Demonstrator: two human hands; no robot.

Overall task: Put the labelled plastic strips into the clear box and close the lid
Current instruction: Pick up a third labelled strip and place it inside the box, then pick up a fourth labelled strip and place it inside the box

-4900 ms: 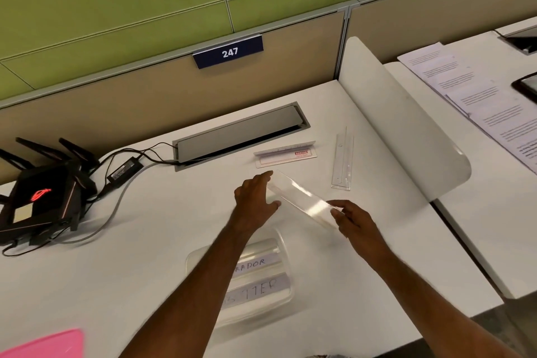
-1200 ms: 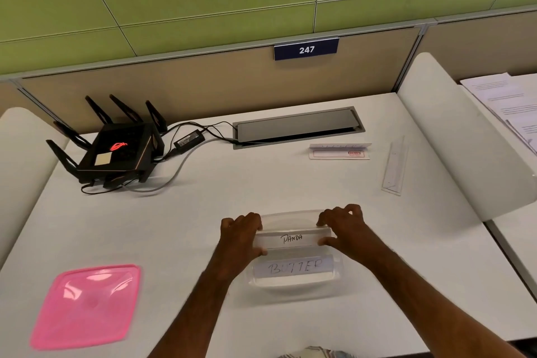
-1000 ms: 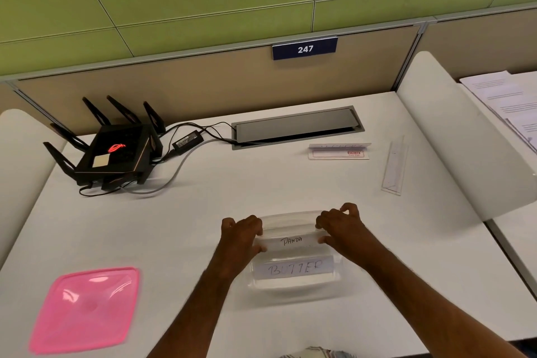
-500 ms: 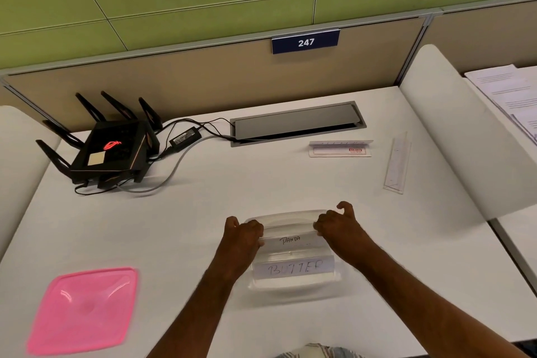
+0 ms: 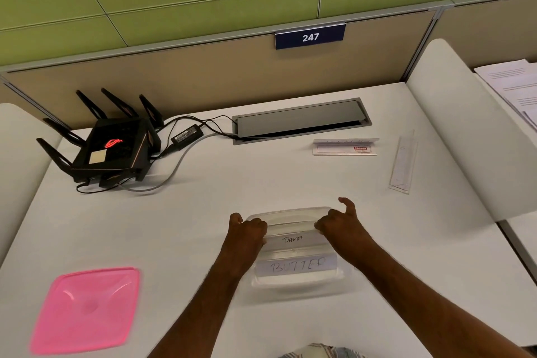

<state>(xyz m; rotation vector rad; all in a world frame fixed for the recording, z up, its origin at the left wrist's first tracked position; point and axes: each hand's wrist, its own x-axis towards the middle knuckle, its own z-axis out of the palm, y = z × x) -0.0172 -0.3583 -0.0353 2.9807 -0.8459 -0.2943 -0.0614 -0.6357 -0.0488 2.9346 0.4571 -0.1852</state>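
The clear box stands on the white desk in front of me. Inside it lies a strip labelled BUTTER, nearest to me. Behind that sits a strip labelled PANDA, which both hands grip by its ends. My left hand is closed on its left end, and my right hand on its right end with thumb raised. Two more strips lie farther back on the desk: one with a red-printed card and a clear one. The pink lid lies at front left.
A black router with antennas and cables sits at back left. A grey cable hatch is set into the desk's rear. A white divider bounds the right side, with papers beyond it.
Earlier both hands held a strip in the air above the desk. Over the last second they hold the PANDA strip in the box, and it has sunk a little lower behind BUTTER.
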